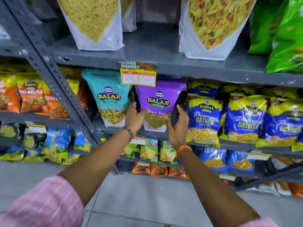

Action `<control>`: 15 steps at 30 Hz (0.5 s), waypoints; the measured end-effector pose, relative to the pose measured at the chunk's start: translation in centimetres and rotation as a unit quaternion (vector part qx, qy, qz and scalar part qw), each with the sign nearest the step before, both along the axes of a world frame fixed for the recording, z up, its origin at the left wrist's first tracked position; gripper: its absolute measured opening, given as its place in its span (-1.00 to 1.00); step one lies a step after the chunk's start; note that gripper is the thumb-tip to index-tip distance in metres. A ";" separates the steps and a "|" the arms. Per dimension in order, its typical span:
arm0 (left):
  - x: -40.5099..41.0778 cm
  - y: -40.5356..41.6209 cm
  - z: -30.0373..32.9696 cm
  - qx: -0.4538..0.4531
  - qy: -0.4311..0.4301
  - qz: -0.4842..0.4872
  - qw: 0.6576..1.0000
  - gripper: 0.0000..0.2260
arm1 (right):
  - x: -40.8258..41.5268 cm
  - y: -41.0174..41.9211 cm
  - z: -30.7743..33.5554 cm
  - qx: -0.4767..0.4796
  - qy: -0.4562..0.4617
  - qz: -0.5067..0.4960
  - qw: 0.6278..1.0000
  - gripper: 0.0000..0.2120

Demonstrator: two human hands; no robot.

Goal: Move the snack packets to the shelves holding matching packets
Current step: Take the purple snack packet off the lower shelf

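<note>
A purple Balaji Aloo Sev packet [158,104] stands upright on the middle grey shelf [246,76], right of a teal Balaji packet [109,99]. My left hand [134,118] holds its lower left edge, thumb on the front and fingers behind. On the lower right edge sits my right hand [177,128], thumb on the front and fingers up along a dark strip at the packet's side. I cannot tell whether that strip is the packet's side or a gap. A yellow price tag [138,76] hangs over the packet's top.
Blue and yellow Gopal Gathiya packets [203,118] crowd the shelf just right of my right hand. Orange Gopal packets [31,95] fill the left rack. Big clear namkeen bags [93,22] and green packets [285,38] stand on the shelf above. Lower shelves hold small packets, with grey floor beneath.
</note>
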State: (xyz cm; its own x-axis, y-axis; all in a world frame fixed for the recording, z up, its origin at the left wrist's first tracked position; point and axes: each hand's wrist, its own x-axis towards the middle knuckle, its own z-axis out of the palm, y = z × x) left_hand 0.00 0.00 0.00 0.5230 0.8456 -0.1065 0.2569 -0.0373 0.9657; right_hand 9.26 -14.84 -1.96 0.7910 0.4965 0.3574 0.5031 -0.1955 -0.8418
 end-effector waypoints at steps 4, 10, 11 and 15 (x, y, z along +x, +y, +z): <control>1.8 1.5 0.0 -0.056 -0.050 -0.016 0.997 -0.35 | 2.6 2.0 -1.3 -0.017 0.131 0.006 0.991 -0.05; 3.3 2.4 -0.3 -0.036 -0.103 -0.020 0.994 -0.43 | 5.6 3.5 -2.1 0.027 0.224 0.130 0.966 -0.20; 3.4 2.4 -0.5 -0.028 -0.109 -0.016 0.994 -0.52 | 5.9 3.8 -2.3 0.022 0.233 0.133 0.963 -0.21; 3.2 2.0 -1.0 0.008 -0.122 -0.006 0.993 -0.73 | 5.7 3.8 -2.5 0.008 0.230 0.133 0.964 -0.32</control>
State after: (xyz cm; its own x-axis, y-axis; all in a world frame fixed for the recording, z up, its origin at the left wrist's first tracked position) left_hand 3.21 1.98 -0.99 0.5421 0.8395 0.0378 0.0158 -0.0551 0.9984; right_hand 14.99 -11.06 -4.45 0.7125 0.7016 0.0084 0.1058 -0.0956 -0.9898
